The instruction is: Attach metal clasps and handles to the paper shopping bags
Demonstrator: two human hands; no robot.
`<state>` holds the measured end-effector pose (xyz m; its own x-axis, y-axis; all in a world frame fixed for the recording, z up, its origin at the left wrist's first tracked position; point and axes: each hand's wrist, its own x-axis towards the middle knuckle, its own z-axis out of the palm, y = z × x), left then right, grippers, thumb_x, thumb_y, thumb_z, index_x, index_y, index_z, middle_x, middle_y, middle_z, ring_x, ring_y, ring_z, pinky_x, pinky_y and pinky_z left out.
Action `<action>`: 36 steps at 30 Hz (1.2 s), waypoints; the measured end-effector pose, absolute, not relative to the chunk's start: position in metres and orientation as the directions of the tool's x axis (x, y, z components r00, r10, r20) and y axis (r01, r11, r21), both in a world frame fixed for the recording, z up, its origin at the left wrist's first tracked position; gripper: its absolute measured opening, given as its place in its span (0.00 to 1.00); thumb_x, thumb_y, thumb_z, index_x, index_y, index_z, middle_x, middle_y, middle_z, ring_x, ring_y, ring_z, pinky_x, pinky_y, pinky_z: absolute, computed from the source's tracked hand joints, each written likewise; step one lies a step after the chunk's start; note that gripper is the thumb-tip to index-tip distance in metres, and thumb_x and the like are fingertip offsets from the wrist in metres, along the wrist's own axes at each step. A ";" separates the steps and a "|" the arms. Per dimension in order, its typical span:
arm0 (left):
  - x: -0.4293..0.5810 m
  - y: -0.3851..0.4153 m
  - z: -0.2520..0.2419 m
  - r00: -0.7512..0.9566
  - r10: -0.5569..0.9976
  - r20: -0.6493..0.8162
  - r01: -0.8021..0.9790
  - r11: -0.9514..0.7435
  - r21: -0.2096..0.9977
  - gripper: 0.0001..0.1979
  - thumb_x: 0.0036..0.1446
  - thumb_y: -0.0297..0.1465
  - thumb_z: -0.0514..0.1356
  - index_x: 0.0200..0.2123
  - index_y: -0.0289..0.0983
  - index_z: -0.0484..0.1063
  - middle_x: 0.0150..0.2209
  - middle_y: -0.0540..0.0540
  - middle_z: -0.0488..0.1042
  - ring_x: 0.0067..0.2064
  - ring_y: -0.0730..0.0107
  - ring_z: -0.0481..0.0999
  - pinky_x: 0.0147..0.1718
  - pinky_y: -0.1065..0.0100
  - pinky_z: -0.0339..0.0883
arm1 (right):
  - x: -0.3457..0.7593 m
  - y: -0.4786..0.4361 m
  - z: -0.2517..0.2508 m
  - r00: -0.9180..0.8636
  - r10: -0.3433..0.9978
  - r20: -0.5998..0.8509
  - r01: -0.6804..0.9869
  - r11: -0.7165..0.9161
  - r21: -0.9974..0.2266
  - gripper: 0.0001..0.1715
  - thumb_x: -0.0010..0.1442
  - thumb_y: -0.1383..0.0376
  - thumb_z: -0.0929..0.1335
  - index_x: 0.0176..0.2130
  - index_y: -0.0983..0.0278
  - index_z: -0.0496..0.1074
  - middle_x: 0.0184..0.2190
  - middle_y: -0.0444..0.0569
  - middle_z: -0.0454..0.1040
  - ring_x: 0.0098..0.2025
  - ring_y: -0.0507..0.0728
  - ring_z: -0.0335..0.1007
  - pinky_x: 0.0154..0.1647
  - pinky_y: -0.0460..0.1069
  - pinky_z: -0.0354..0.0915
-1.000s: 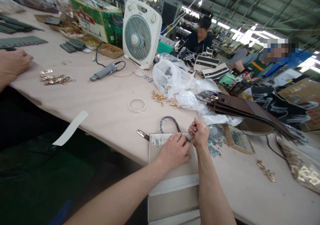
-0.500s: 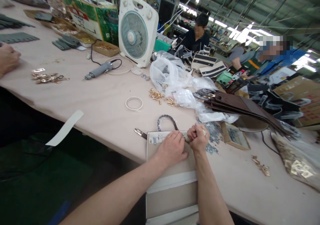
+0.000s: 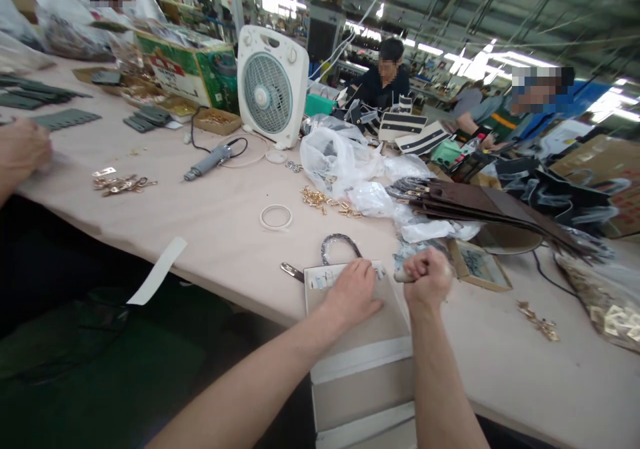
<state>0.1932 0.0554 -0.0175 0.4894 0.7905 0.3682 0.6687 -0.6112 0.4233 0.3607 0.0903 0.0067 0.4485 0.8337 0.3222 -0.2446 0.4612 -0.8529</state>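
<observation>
The person's right hand (image 3: 427, 277) had moved to the right, away from the left hand, and now sat over the far right corner of a pale rectangular panel (image 3: 360, 392). It was closed in a tight fist around a pale-handled hand tool (image 3: 404, 276), whose tip was hidden or too small to make out. The tool pointed left, just apart from the small metal fittings (image 3: 320, 278) along the panel's far edge.

The left hand (image 3: 353, 294) was open, palm down, and pressed on the panel just near those fittings. The panel lay across the near edge of a long pale worktable (image 3: 210, 249), with its near end running off the table. A dark curved bag handle (image 3: 341, 246) stood just beyond its far edge, and a metal strap end (image 3: 293, 272) lay by its far left corner.

Farther off were loose gold buckles (image 3: 314, 199), a clear plastic bag (image 3: 330, 159), and a stack of brown leather straps (image 3: 480, 206) to the right. A white box fan (image 3: 273, 87) stood at the far side. At the far left, a co-worker's hand (image 3: 23, 148) rested on the table, closed loosely.
</observation>
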 end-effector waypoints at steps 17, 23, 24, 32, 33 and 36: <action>0.138 0.051 -0.037 0.332 0.837 0.434 0.635 -0.539 0.553 0.07 0.67 0.33 0.65 0.47 0.41 0.77 0.53 0.46 0.78 0.56 0.58 0.74 0.59 0.53 0.67 | 0.306 0.061 0.031 0.360 0.874 0.326 -0.313 0.442 -0.841 0.22 0.62 0.53 0.71 0.25 0.63 0.65 0.17 0.36 0.56 0.15 0.46 0.47 0.18 0.43 0.50; 0.134 0.053 -0.037 0.277 0.870 0.407 0.636 -0.484 0.601 0.06 0.64 0.33 0.67 0.44 0.43 0.79 0.53 0.49 0.79 0.55 0.59 0.75 0.58 0.53 0.66 | 0.282 0.069 0.008 0.334 0.890 0.311 -0.329 0.419 -0.846 0.23 0.64 0.54 0.70 0.24 0.62 0.63 0.16 0.35 0.54 0.14 0.46 0.46 0.18 0.44 0.49; 0.133 0.054 -0.037 0.276 0.872 0.405 0.632 -0.482 0.607 0.06 0.63 0.33 0.67 0.44 0.43 0.78 0.53 0.49 0.79 0.55 0.60 0.76 0.58 0.54 0.66 | 0.281 0.069 0.006 0.331 0.891 0.310 -0.332 0.418 -0.846 0.23 0.64 0.54 0.69 0.24 0.62 0.63 0.16 0.35 0.54 0.14 0.46 0.46 0.18 0.44 0.49; 0.130 0.054 -0.036 0.280 0.881 0.381 0.629 -0.468 0.621 0.05 0.65 0.34 0.64 0.44 0.44 0.77 0.55 0.50 0.79 0.54 0.59 0.76 0.58 0.53 0.64 | 0.274 0.071 -0.003 0.331 0.881 0.339 -0.321 0.443 -0.837 0.20 0.64 0.58 0.69 0.24 0.62 0.64 0.15 0.35 0.53 0.14 0.46 0.44 0.17 0.44 0.48; 0.130 0.054 -0.036 0.280 0.882 0.378 0.627 -0.466 0.624 0.05 0.65 0.34 0.64 0.44 0.44 0.77 0.54 0.50 0.79 0.54 0.59 0.76 0.58 0.53 0.64 | 0.273 0.072 -0.003 0.334 0.874 0.352 -0.307 0.454 -0.836 0.20 0.65 0.58 0.69 0.24 0.62 0.64 0.15 0.35 0.54 0.14 0.46 0.44 0.16 0.44 0.48; 0.129 0.055 -0.037 0.283 0.885 0.369 0.611 -0.463 0.642 0.04 0.65 0.34 0.64 0.43 0.43 0.77 0.52 0.50 0.80 0.53 0.59 0.76 0.58 0.53 0.63 | 0.269 0.073 -0.005 0.353 0.850 0.391 -0.258 0.490 -0.832 0.19 0.65 0.60 0.69 0.24 0.63 0.66 0.15 0.36 0.55 0.14 0.46 0.45 0.16 0.43 0.47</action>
<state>0.1295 0.0549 -0.0366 0.2830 0.8851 0.3694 0.6109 -0.4633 0.6420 0.2692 0.0728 -0.0048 0.3526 0.8501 0.3913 -0.2581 0.4902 -0.8325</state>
